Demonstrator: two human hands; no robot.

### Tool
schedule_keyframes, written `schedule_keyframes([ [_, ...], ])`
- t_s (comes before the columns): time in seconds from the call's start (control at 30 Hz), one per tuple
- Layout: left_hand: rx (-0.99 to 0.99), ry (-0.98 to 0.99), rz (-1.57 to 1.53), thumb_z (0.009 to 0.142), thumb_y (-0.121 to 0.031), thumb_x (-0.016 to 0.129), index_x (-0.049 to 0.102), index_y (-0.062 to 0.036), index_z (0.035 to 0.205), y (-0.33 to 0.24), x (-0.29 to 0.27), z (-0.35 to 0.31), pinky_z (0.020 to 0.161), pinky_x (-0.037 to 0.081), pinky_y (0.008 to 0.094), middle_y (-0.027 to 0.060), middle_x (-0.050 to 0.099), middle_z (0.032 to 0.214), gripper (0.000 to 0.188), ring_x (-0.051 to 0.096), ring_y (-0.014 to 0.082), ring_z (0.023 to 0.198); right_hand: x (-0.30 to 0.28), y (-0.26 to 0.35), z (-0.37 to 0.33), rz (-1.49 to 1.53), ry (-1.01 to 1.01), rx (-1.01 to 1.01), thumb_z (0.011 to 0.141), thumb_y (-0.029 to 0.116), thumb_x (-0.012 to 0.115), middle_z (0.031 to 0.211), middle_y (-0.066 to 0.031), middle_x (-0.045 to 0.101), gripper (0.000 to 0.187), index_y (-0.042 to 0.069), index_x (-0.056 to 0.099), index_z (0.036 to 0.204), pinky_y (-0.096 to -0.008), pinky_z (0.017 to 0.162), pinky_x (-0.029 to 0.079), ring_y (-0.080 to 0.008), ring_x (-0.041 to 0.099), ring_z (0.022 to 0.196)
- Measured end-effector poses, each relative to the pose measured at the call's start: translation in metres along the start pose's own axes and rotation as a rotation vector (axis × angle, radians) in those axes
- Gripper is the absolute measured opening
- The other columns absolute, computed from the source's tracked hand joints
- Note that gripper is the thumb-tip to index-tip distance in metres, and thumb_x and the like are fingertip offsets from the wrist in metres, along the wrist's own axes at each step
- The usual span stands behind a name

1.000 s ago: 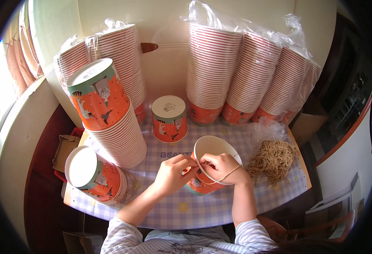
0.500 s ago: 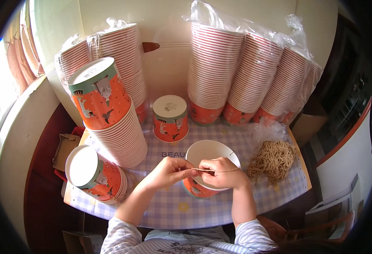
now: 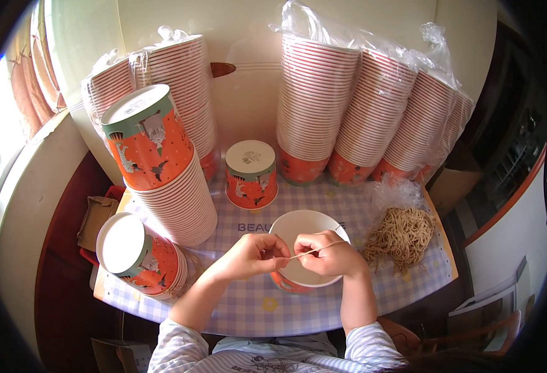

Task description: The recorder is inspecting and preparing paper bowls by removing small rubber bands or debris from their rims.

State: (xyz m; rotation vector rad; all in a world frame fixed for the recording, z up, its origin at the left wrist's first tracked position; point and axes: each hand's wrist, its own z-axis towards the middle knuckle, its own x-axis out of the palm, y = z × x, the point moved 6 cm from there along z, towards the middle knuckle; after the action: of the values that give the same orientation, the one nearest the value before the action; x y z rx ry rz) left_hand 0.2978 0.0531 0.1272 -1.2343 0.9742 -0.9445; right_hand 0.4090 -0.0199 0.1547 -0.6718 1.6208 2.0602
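Observation:
A paper bucket, orange outside and white within, stands mouth up near the table's front edge. Over its opening, my left hand pinches one end of a thin tan cord between thumb and index finger. My right hand grips the same cord just beside it, fingers curled. From there the cord runs back over the right hand's knuckles. Both hands cover part of the bucket's rim and side. To their right lies a tangled pile of matching tan cords.
An upside-down bucket stands behind. At left are a tall leaning stack of nested buckets and a shorter stack. Tall bagged stacks line the wall, with more bagged stacks at back left. A clear plastic bag lies behind the cords.
The bucket has shifted slightly left and sits more upright. My fingertips have moved a little, and the cord between them now slants upward to the right.

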Motion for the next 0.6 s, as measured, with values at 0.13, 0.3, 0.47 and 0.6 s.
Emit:
schedule_keyframes([
  [0.13,-0.015,0.018,0.058,0.077,-0.009,0.064,0.060,-0.0012,0.088,-0.001,0.004,-0.001,0.059,0.043,0.0193,-0.0011,0.060,0.072,0.014,0.051,0.0026,0.065,0.001,-0.001,0.000,0.066,0.026,0.028,0.070,0.005,0.050,0.062,-0.0049,0.055,0.007,0.001,0.053,0.074,-0.0272,0.055,0.042,-0.0111,0.051,0.058],
  [0.3,0.031,0.012,0.228,0.075,-0.013,0.066,0.060,-0.0020,0.089,-0.010,0.007,-0.003,0.057,0.044,0.0213,0.0013,0.060,0.067,0.018,0.052,0.0046,0.061,-0.001,-0.003,0.000,0.220,-0.018,0.013,0.071,0.004,0.049,0.063,-0.0030,0.054,0.006,0.001,0.053,0.074,-0.0263,0.056,0.042,-0.0088,0.048,0.060],
  [0.47,0.025,0.004,0.394,0.075,-0.014,0.065,0.062,-0.0030,0.088,-0.012,0.005,-0.004,0.057,0.045,0.0234,0.0050,0.061,0.066,0.017,0.054,0.0067,0.060,0.003,-0.001,0.000,0.114,0.087,0.092,0.072,0.005,0.050,0.063,-0.0033,0.054,0.006,0.000,0.053,0.075,-0.0257,0.057,0.041,-0.0086,0.047,0.060],
  [0.6,-0.001,0.003,0.201,0.080,-0.012,0.061,0.062,-0.0007,0.087,-0.004,0.002,-0.003,0.059,0.045,0.0233,0.0040,0.064,0.071,0.014,0.055,0.0068,0.064,0.003,0.001,-0.003,0.140,0.117,0.058,0.074,0.006,0.052,0.066,-0.0029,0.054,0.007,0.000,0.054,0.076,-0.0248,0.056,0.041,-0.0081,0.047,0.059],
])
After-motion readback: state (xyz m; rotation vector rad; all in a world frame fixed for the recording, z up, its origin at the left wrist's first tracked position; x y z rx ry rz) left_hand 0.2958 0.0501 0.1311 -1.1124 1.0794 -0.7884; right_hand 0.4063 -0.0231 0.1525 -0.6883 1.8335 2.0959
